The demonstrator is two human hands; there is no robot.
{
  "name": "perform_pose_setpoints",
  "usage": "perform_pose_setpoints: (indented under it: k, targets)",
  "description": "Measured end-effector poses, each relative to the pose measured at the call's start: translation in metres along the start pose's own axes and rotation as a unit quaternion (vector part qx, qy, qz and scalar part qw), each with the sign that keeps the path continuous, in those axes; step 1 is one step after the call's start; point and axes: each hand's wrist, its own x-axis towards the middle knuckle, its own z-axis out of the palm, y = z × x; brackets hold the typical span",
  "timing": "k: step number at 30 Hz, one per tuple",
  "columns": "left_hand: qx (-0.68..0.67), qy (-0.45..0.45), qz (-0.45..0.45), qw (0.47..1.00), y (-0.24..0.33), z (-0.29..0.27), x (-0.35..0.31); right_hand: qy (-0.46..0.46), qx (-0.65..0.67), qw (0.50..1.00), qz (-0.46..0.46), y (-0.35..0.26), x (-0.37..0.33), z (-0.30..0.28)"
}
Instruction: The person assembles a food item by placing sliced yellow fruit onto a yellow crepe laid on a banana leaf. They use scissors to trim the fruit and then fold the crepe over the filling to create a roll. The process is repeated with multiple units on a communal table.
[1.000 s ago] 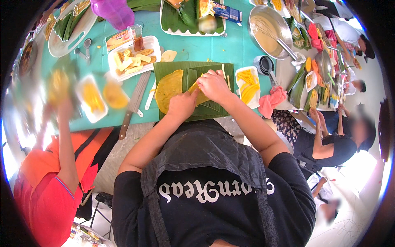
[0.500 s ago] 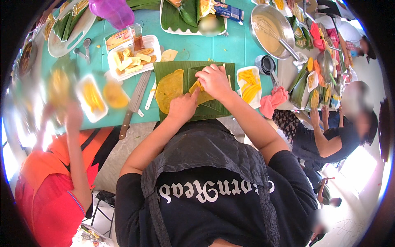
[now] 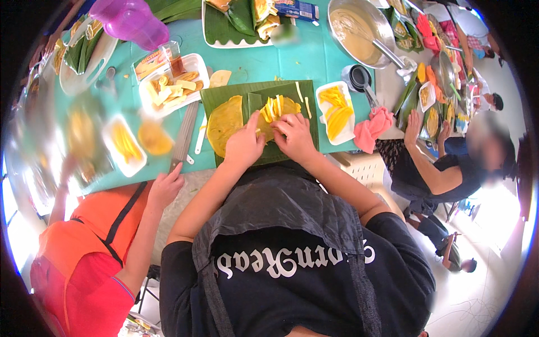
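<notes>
A banana leaf (image 3: pixel 210 101) lies in front of me, with two flat yellow crepes on it. The left crepe (image 3: pixel 224 126) is bare, while the right crepe (image 3: pixel 292 105) carries pale yellow strips (image 3: pixel 272 109) across its middle. A folded strip of leaf stands between them. My left hand (image 3: pixel 246 141) is closed at the right crepe's left edge, its index finger pointing away from me and a yellow bit showing by the thumb. Curled at the near edge of the same crepe, my right hand (image 3: pixel 296 139) pinches it. My fingers hide part of that edge.
A white tray of yellow strips (image 3: pixel 336 115) lies right of the leaf, near measuring cups (image 3: pixel 359 77) and a pink cloth (image 3: pixel 373 129). Left are a tray of pale pieces (image 3: pixel 151 106) and a long knife (image 3: pixel 184 135), its handle in a co-worker's hand (image 3: pixel 166 186). A batter bowl (image 3: pixel 359 31) stands far right.
The right crepe, folded over under my hands before, now lies open with its strips showing. My right hand has moved nearer to me. The co-worker's hand has come onto the knife handle.
</notes>
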Motion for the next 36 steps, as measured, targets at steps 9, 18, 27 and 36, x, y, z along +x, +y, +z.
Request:
perform_pose_setpoints:
  k: [9,18,27,36]
  targets:
    - [-0.458,-0.051,0.023,0.887,-0.004,0.033,0.002,-0.095,0.258,0.956,0.102,0.002,-0.005,-0.009]
    - [-0.385,-0.034,0.04,0.921,0.011,0.031,0.001,-0.108,0.273,0.941,0.169,0.017,-0.004,-0.022]
    - [0.012,0.225,0.106,0.969,0.018,0.018,0.015,-0.083,0.218,0.964,0.127,0.038,0.027,-0.043]
    - [0.093,0.223,0.093,0.966,0.028,0.028,0.018,-0.129,0.182,0.973,0.068,0.034,0.034,-0.056]
